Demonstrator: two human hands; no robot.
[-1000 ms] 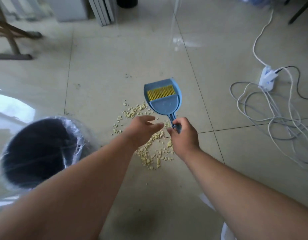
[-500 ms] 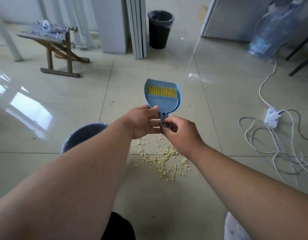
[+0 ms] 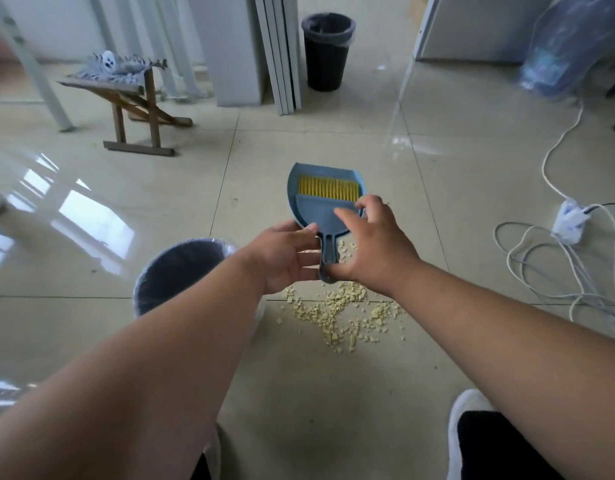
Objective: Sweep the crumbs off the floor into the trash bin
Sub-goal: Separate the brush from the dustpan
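At mid-frame both hands hold a blue dustpan with its brush nested inside: the left hand grips the handle, and the right hand spreads loosely over the pan's right edge. Its long axis runs up the frame, mouth pointing away, above the crumbs on the floor, with the trash bin lower left.

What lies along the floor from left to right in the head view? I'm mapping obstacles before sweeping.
Wooden stand → lined trash bin → crumbs → power strip.
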